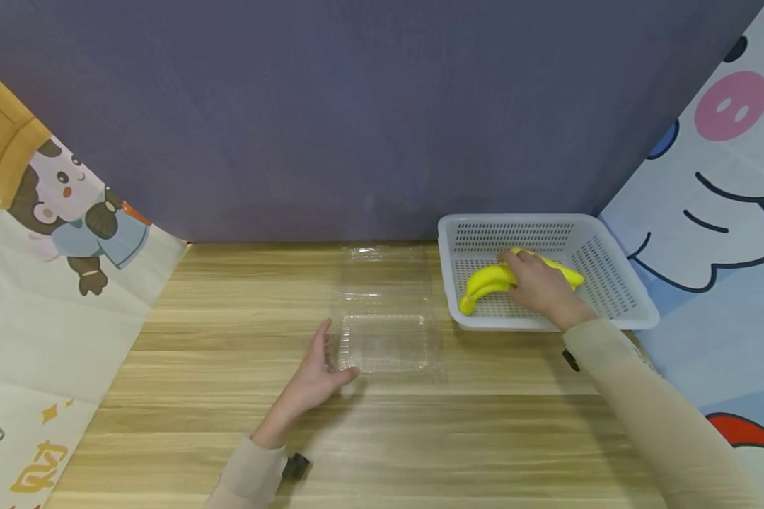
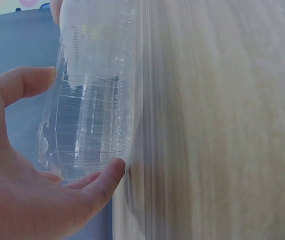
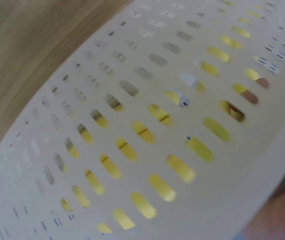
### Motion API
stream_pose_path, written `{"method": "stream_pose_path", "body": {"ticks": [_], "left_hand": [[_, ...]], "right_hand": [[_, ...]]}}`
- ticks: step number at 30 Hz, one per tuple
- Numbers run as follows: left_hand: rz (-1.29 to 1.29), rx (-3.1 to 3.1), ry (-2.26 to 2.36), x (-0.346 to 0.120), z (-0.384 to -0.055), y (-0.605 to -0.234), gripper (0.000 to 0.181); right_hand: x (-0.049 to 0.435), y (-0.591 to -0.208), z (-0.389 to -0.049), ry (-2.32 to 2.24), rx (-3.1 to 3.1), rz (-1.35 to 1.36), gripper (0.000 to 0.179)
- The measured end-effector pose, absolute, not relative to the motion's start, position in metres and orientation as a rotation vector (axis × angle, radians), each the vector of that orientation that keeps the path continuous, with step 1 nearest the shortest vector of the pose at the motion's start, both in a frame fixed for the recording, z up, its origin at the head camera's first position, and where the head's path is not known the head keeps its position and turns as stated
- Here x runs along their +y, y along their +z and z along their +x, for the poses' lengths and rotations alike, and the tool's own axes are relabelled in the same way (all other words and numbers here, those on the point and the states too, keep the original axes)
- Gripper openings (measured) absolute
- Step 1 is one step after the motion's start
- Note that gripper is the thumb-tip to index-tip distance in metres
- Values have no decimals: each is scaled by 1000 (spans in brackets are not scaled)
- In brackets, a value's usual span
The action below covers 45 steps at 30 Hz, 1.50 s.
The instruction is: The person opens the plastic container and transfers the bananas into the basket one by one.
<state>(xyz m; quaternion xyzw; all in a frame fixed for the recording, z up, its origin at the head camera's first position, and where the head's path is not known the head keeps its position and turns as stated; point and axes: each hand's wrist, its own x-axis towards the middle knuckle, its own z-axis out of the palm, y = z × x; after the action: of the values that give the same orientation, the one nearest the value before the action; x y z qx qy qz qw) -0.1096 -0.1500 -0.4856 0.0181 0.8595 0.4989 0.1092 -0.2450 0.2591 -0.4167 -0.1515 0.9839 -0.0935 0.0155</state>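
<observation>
A clear plastic clamshell box (image 1: pixel 388 339) lies with its lid folded back toward the wall. My left hand (image 1: pixel 315 378) is at its near left corner, thumb and fingers spread wide. In the left wrist view, the thumb tip is right at the box's rim and the fingers (image 2: pixel 100 187) reach down along its side. My right hand (image 1: pixel 537 286) is inside a white plastic basket (image 1: pixel 643 311), its fingers bent over yellow bananas (image 1: pixel 487 279) and gripping them. The right wrist view shows the basket's slotted wall (image 3: pixel 72 160), with yellow showing through the slots; most of that hand is hidden there.
The basket stands at the right, close to the back wall (image 1: pixel 312 127). Underneath everything is a wood-grain table (image 1: pixel 229 318). Cartoon-printed side panels (image 1: pixel 44 304) flank the table on both sides.
</observation>
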Motion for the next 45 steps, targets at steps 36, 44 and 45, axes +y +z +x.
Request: {"method": "stream_pose_path", "body": {"ticks": [36,44,45], "left_hand": [[64,2524,1488,-149,-110,-486,110],[57,2506,1509,-149,-109,-486,109],[57,2504,1512,-149,-109,-486,108]], "right_hand": [[272,-424,-244,-169,3022,-416,38],[262,-410,-234,-206,3081,-428,36],[261,-409,-233,-214,3096,-437,36]]}}
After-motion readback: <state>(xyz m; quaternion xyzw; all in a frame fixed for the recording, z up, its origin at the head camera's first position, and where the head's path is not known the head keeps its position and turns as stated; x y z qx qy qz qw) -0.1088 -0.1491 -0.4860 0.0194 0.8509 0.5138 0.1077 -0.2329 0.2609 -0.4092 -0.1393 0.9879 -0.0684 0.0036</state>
